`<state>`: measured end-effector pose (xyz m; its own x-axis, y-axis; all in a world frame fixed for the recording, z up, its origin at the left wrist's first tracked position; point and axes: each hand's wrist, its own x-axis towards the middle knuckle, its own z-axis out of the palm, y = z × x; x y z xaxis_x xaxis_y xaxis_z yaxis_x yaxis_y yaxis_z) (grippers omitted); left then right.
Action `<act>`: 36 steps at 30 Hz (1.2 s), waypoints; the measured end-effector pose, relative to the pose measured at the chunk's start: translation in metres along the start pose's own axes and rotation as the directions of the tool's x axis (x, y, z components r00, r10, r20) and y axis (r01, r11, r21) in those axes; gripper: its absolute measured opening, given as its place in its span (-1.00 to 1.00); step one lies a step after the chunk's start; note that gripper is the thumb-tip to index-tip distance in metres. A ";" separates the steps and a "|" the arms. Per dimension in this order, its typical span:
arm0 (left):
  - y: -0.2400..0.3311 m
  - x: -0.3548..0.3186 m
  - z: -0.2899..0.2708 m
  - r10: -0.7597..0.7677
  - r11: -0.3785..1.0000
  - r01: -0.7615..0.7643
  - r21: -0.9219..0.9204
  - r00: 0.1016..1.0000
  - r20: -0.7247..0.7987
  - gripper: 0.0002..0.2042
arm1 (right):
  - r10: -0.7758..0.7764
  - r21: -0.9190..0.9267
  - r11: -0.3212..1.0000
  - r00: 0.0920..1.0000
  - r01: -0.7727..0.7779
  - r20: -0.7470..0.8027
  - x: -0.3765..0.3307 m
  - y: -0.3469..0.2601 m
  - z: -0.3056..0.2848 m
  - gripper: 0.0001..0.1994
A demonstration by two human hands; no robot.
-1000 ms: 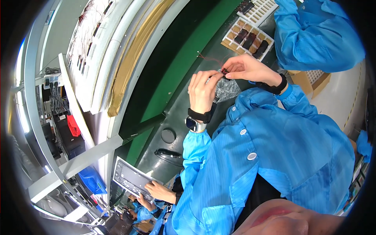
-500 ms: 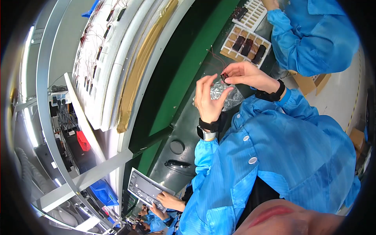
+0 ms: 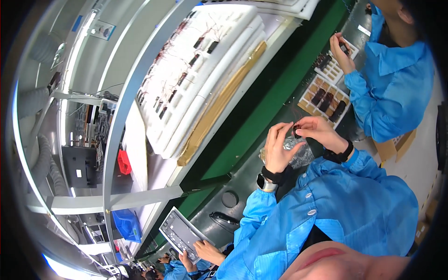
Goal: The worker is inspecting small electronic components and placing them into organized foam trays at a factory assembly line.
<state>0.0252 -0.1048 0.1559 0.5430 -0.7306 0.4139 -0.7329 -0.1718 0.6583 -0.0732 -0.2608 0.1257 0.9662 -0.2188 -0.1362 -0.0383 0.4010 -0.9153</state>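
While the 2 hands are meeting over the dark bench (image 3: 242, 182), the left hand (image 3: 278, 148) is curling its fingers toward a small dark part (image 3: 297, 130). The right hand (image 3: 318, 133) is pinching that same small part from the other side with its fingertips. The part is sitting between both hands, up at the fingertips. A crinkly clear plastic bag (image 3: 298, 152) is hanging just under the hands, touching the left palm. The left wrist is wearing a watch (image 3: 264, 183), and the right wrist is wearing a black band (image 3: 340, 154).

Near the hands, further along the bench, a white tray (image 3: 325, 100) with square pockets is holding a few dark parts. A green belt (image 3: 261, 112) is running beside the bench. Another person in a blue coat (image 3: 396, 88) is working by a 2nd tray. Lower down, someone else's hands are holding a grey panel (image 3: 179, 233).
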 end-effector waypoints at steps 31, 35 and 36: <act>-0.062 0.312 -0.193 -0.097 0.769 0.116 0.629 0.993 -0.065 -0.62 | 0.095 -0.063 0.994 0.996 -0.094 -0.001 -0.002 0.079 -0.025 -0.72; -0.060 0.319 -0.192 -0.199 0.841 0.191 0.507 0.979 -0.038 -0.62 | 0.116 -0.073 0.991 0.993 -0.116 -0.008 -0.006 0.084 -0.034 -0.72; -0.061 0.319 -0.192 -0.220 0.850 0.208 0.484 0.975 -0.033 -0.62 | 0.119 -0.063 0.991 0.993 -0.120 -0.011 -0.007 0.085 -0.036 -0.72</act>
<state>0.3216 -0.2003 0.3688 0.7041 -0.6528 0.2796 -0.7084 -0.6179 0.3412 -0.0919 -0.2570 0.0353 0.9518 -0.1796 -0.2488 -0.1698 0.3672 -0.9145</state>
